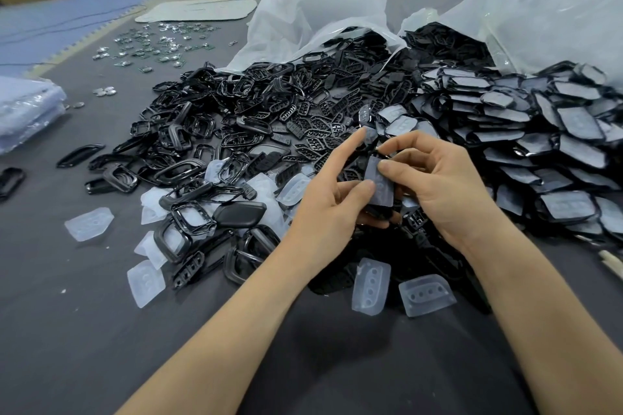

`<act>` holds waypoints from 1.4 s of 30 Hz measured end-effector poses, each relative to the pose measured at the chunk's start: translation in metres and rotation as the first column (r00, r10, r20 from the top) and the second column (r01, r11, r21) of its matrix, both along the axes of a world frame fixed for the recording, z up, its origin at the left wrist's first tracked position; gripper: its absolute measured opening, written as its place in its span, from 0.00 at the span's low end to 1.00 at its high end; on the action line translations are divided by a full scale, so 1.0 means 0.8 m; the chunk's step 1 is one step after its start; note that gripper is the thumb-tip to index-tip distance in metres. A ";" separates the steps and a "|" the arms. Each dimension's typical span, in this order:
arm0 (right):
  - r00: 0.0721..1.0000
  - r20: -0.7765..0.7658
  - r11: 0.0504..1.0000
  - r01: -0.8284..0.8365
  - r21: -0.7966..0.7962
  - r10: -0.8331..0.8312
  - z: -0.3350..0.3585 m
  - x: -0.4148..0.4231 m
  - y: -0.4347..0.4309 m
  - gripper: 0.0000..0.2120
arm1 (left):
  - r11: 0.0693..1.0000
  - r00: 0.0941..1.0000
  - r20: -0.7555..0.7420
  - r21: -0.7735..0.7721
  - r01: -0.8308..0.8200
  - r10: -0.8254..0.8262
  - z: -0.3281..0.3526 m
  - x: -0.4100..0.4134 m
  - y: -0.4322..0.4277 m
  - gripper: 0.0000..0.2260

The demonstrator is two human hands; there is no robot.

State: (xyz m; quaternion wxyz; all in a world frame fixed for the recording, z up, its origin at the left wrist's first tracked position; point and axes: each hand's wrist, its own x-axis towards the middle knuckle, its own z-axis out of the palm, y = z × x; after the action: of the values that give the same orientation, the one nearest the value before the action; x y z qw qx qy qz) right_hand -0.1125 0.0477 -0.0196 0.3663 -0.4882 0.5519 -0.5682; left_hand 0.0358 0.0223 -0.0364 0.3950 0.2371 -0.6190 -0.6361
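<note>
The pad [380,187] was a small, frosted, translucent sheet, roughly rectangular with one slanted end. It looked grey because a black shell [378,213] sat directly behind it. Both were held together above the desk [101,313], just in front of the heaps of like parts. The pad's broad face was tilted up toward the camera and its narrower end was uppermost. The left hand [330,209] gripped the shell from beneath, its thumb on the pad's lower left edge. The right hand [448,192] pinched the pad's upper right edge under its thumb. The shell was glossy and mostly hidden; only its lower rim showed below the pad, between the fingers.
</note>
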 end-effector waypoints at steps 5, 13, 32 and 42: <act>1.000 -0.008 1.000 0.016 0.002 -0.016 -0.004 0.000 -0.003 0.10 | 0.997 0.998 0.031 -0.056 -0.049 0.051 0.000 -0.002 0.000 0.26; 1.000 0.012 1.000 0.016 0.016 -0.016 -0.005 -0.001 -0.005 0.09 | 0.978 0.986 0.075 -0.161 -0.134 0.148 -0.007 -0.004 0.003 0.18; 0.988 0.152 1.000 -0.010 0.023 0.006 -0.008 0.005 -0.004 0.10 | 0.827 0.872 0.142 -0.419 -0.375 0.468 -0.008 -0.005 0.000 0.12; 0.992 0.097 0.996 0.086 -0.031 -0.082 -0.006 0.012 -0.005 0.11 | 0.803 0.844 0.045 -0.337 -0.492 0.535 -0.008 -0.008 0.007 0.12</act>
State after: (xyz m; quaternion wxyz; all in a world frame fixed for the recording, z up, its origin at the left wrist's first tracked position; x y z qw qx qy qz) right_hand -0.1030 0.0439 -0.0241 0.3596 -0.4430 0.5436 -0.6156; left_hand 0.0293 0.0280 -0.0427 0.5413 0.3738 -0.6496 -0.3812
